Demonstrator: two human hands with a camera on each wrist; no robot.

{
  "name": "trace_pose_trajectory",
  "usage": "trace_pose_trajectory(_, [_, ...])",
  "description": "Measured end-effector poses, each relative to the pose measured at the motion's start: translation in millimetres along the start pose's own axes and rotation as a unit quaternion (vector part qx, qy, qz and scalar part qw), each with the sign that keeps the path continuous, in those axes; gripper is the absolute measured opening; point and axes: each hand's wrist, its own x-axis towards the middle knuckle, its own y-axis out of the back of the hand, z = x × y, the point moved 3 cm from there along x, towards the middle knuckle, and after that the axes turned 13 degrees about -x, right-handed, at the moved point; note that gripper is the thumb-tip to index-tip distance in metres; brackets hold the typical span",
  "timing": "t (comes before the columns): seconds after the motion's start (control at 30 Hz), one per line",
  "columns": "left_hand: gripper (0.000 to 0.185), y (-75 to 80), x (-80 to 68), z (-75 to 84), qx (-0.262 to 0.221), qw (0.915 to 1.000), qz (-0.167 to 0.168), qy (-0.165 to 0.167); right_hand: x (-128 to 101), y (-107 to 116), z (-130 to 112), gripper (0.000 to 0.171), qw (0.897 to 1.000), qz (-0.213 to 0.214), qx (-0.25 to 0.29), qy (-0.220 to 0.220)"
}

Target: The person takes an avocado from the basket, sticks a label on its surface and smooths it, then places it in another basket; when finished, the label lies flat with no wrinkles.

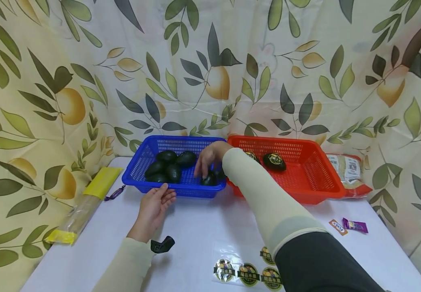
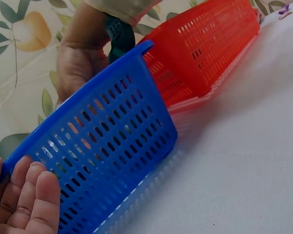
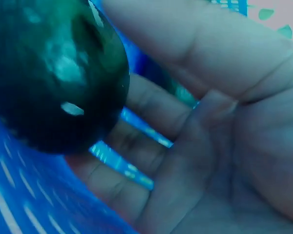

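Dark green avocados (image 1: 174, 173), blue basket (image 1: 186, 192), red basket (image 1: 299, 174), leaf-patterned cream backdrop (image 1: 247, 40).

At five o'clock in the head view, round stickers (image 1: 248, 274) on a clear sheet (image 1: 237, 254) carry Chinese characters, the last two seemingly 水果. An avocado (image 1: 269, 164) at three o'clock bears a similar sticker (image 1: 276, 158), illegible, like the bag's white label (image 1: 352, 168) beyond and print on orange (image 1: 338, 227) and purple packets (image 1: 355, 226) at four.

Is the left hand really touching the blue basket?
Touching. The left wrist view shows it: the left hand holds the blue basket by its rim, thumb on top and fingers against the outside.
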Motion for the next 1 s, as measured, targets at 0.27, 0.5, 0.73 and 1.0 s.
trace_pose_trajectory(0.27, [0.025,-5.4,0.6,-7.3,0.0,1.0,-0.003,0.004,-0.8,-12.2,4.8,0.05,0.997,-0.055,-0.001,-0.057])
trace_pose_trajectory(0.5, [0.025,-7.2,0.6,-9.8,-0.001,0.9999,0.0,0.013,-5.0,-12.6,5.3,0.063,0.992,-0.059,-0.007,-0.109])
trace_pose_trajectory(0.73, [0.026,-5.3,-0.9,-6.0,0.009,0.9999,-0.001,0.014,-18.4,-2.1,-4.7,0.075,0.999,0.01,-0.01,-0.041])
trace_pose_trajectory(1.0, [0.031,0.6,-0.3,2.3,0.023,0.9996,0.0,0.015,-40.0,-5.0,-4.2,0.059,0.991,0.097,-0.075,0.059])
